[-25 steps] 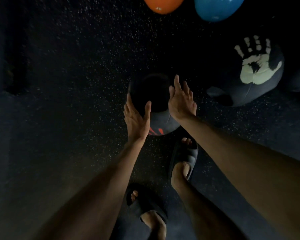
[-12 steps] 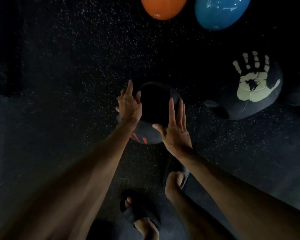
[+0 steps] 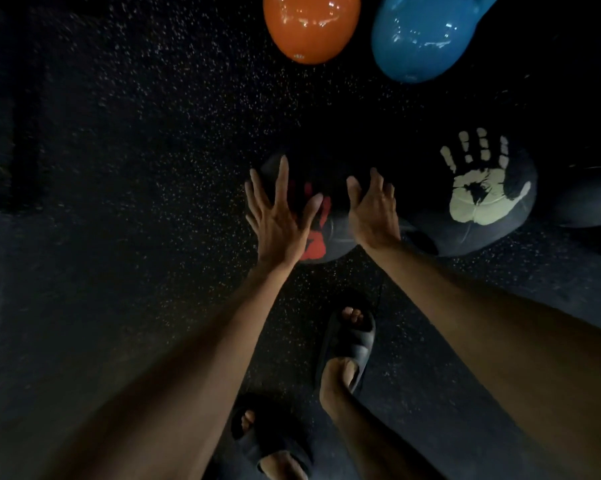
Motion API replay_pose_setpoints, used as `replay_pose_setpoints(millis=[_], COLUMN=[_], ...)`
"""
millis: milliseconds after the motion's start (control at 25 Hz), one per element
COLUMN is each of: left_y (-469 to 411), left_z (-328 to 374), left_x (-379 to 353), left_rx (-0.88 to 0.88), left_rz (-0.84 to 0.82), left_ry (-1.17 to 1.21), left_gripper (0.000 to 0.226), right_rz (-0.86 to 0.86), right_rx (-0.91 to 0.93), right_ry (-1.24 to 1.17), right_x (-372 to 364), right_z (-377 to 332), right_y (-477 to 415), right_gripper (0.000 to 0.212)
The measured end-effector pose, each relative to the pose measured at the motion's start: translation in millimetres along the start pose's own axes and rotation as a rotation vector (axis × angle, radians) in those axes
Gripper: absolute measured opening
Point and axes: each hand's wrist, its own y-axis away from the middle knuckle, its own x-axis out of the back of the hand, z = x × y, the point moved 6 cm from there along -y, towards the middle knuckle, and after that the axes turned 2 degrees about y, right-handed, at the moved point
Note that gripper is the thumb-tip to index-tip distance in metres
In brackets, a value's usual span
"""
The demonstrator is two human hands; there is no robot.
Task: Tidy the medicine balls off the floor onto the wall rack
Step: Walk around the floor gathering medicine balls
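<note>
Medicine ball (image 3: 338, 237) lies with red handprint (image 3: 315, 244) up, pointing away.

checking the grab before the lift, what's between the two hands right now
In the head view, the black ball with the red handprint sits between the open left hand and open right hand; nothing else is in that gap.

Glossy balls far, matt balls near, on speckled floor

The orange ball (image 3: 311, 26) and blue ball (image 3: 427, 36) shine smooth and glossy; the black ball (image 3: 333, 233) and handprint ball (image 3: 482, 199) look matt; the floor (image 3: 136, 150) is rough, flecked rubber.
</note>
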Motion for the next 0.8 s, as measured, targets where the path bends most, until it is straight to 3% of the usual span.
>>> replay_pose_setpoints(millis=[120,280,400,520,680,800], left_y=[-52.6,-70.3,-49.5,-52.7,-51.2,-27.7], left_z=[37.2,46.2,37.8,49.8,52.5,46.4], left_x=[2.5,7.8,-2.1,-4.8,10.4,40.3], left_rx=[0.065,-0.073,-0.172,-0.157,-0.137,-0.054], left_rz=[0.022,0.123,0.075,-0.023,-0.124,-0.127], left_ry=[0.067,0.071,-0.012,-0.039,-0.144,-0.173], left_gripper=[0.079,0.079,0.081,0.081,0.078,0.059], right_rz=[-0.018,-0.037,-0.001,0.04,0.035,0.04], right_rx=[0.187,0.068,-0.01,-0.041,0.0,0.103], right_ry=[0.026,-0.054,-0.044,-0.037,-0.033,0.061], right_x=[1.7,8.0,24.2,32.3,33.1,37.0], right_z=[-5.6,-19.9,-34.2,-37.8,-37.0,-53.4], right_y=[22.0,-14.3,-51.4,-62.5,-30.5,16.6], right_gripper=[0.077,0.075,0.072,0.069,0.063,0.043])
